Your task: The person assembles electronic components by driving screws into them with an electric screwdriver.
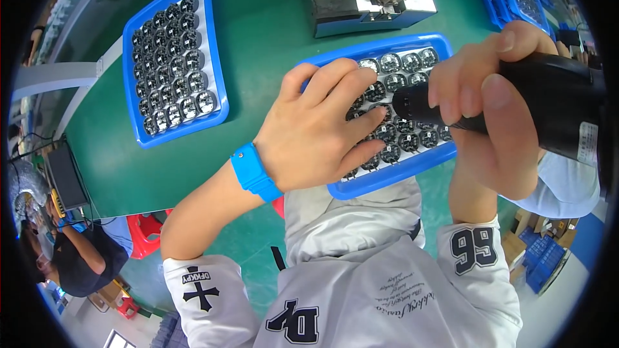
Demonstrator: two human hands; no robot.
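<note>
Green table (pixel 258 51), tight rows: the round parts (pixel 408 142) in the blue tray (pixel 393 176) could get knocked

Nearest us, over the blue tray's right side, our right hand (pixel 509 129) has its fingers closed around the neck of a black handheld tool (pixel 554 96). If that grip slipped, the bulky tool could swing into the parts under it; we cannot tell whether its tip touches any. Our left hand (pixel 306 132) lies over the blue tray's left half, fingers spread and bent, with nothing we can see pinched between them. A careless drag of those tips could tip neighbours, since the rows stand so close. The blue tray's near side seems to sit by the table's edge, so pressing there might tilt it. Just beyond the blue tray stands a metal-topped machine (pixel 374 0), which a forward shove could bump. Well left of the blue tray, a second tray (pixel 223 106) of parts looks safer to us.
</note>
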